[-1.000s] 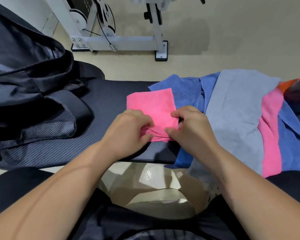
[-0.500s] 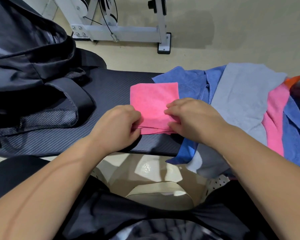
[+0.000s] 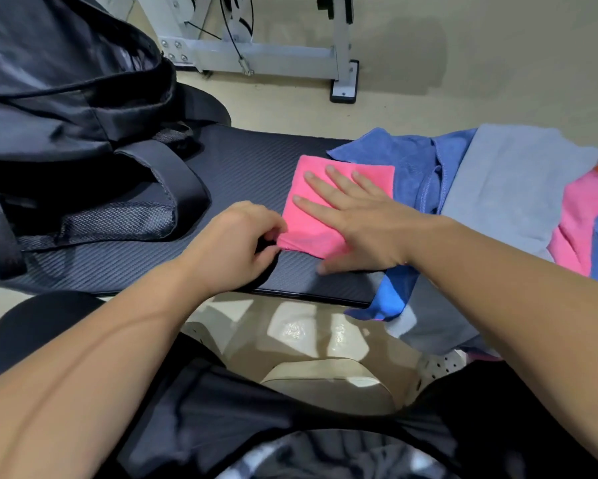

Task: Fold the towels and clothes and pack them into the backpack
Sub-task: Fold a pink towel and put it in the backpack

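Right hand (image 3: pixel 366 223) is laid flat on the folded pink towel (image 3: pixel 302 233), fingers straight and spread, palm pressed down. The fold is judged to be being flattened so that it holds.

Left hand (image 3: pixel 242 247) is curled at the towel's near-left corner. The edge is pinched between thumb and fingertips, probably so the layers are kept aligned under the press.

The towel lies on the black tabletop (image 3: pixel 249 157) and appears to be folded down to packing size.

Against the towel's right edge an unfolded pile is seen: blue towel (image 3: pixel 408 167), grey towel (image 3: pixel 511 178) over it, a further pink cloth (image 3: pixel 574 223) beyond.

Well to the towel's left the black backpack (image 3: pixel 65 98) is slumped, straps toward the towel. Whether its mouth is open cannot be told.

Next, a transfer leftward into the backpack is expected.
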A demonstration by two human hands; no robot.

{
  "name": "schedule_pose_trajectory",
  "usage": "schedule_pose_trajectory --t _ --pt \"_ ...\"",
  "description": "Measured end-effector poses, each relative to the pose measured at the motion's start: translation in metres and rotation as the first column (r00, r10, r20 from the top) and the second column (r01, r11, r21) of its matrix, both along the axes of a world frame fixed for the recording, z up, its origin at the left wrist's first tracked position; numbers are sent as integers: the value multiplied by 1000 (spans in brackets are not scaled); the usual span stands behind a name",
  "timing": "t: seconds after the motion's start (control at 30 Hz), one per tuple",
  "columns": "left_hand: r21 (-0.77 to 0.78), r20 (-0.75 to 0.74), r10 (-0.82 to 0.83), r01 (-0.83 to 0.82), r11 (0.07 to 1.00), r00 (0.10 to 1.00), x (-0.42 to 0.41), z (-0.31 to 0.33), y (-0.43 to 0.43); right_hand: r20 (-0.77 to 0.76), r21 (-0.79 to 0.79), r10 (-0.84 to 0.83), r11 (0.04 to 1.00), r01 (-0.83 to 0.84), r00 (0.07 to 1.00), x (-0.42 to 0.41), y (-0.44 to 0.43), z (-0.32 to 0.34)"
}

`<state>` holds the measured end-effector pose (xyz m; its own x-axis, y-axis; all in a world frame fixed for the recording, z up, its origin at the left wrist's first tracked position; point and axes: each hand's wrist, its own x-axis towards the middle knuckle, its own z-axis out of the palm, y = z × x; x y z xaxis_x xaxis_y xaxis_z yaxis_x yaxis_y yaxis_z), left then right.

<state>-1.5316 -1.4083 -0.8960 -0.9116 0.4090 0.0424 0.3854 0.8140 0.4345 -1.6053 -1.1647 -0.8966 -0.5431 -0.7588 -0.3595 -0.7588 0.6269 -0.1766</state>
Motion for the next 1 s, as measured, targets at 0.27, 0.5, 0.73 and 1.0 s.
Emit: schedule_pose_trajectory --t 0.27,0.5,0.73,1.0 --pt "246 -38 105 -93 965 994 -11 2 5 50 -71 -274 958 277 960 13 -7 -3" --pt "42 54 48 -50 998 997 -2 21 -5 32 -78 -325 942 327 945 13 -8 -5" --pt "30 -40 242 -241 970 969 -24 35 20 43 -261 -302 917 303 952 9 4 3" --pt "-430 219 17 81 899 976 -35 -9 54 -209 -48 -430 902 430 878 13 17 -2"
